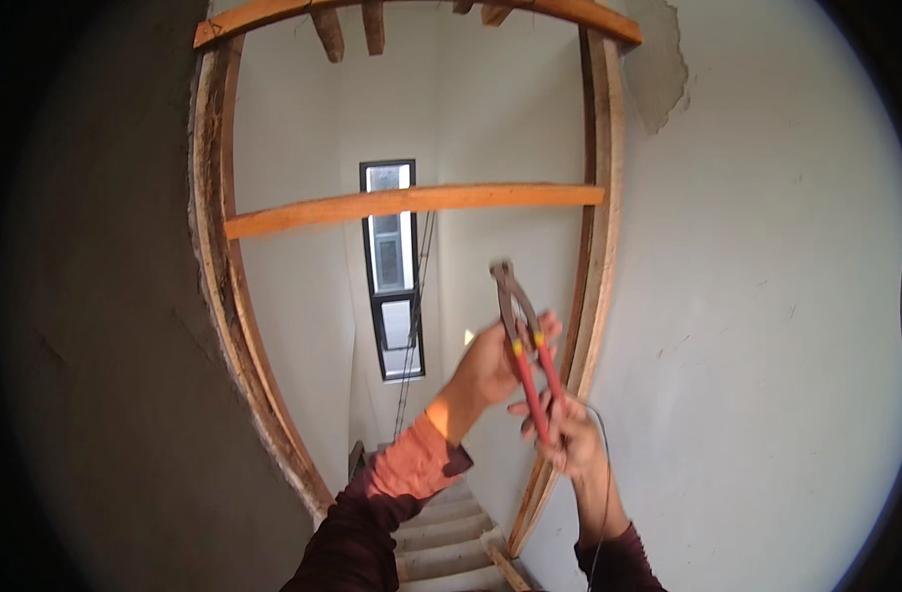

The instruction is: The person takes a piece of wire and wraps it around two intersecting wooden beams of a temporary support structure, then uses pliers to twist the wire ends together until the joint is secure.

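Observation:
A pair of end-cutting nippers (pixel 527 360) with red handles, yellow bands and dark metal jaws points up and slightly left in front of me. My right hand (pixel 574 439) is closed around the lower part of its handles. The jaws look close together, with a gap between the arms below them. Behind the nippers, at the height of the yellow bands, is my left hand (pixel 492 363). Its fingers reach out to the right past the tool and look apart; part of them is hidden. A thin dark wire (pixel 606 444) hangs beside my right hand and forearm.
A timber frame stands around an opening, with a left post (pixel 229 257), a right post (pixel 599 197) and a crossbar (pixel 411 200). Beyond are a tall narrow window (pixel 392 296) and dark hanging lines (pixel 423 266). Pale steps (pixel 446 533) lie below. Plastered walls flank both sides.

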The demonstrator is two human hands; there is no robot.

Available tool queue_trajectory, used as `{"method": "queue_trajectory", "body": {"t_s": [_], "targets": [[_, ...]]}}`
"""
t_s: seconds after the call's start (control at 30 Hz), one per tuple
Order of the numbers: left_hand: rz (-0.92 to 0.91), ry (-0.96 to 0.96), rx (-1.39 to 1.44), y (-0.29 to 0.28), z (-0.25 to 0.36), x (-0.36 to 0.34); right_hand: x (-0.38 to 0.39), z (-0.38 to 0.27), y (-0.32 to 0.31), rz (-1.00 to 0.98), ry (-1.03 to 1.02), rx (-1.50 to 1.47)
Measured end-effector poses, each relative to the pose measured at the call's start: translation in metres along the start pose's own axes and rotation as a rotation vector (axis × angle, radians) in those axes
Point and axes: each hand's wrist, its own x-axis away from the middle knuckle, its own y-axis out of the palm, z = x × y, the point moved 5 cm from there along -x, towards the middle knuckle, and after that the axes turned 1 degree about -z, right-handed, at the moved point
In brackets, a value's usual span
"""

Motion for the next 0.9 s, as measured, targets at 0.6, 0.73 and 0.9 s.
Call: {"method": "queue_trajectory", "body": {"t_s": [0.6, 0.73, 0.9], "targets": [[0.899, 0.785, -0.707, -0.229, 0.009, 0.138, 0.067, 0.114, 0.0, 0.14, 0.083, 0.192], [1.126, 0.899, -0.677, -0.28, 0.071, 0.204, 0.026, 0.064, 0.033, 0.116, -0.001, -0.04], [1.015, 0.576, -0.737, -0.298, 0.018, 0.281, -0.101, -0.011, 0.033, 0.015, -0.195, 0.075]]}}
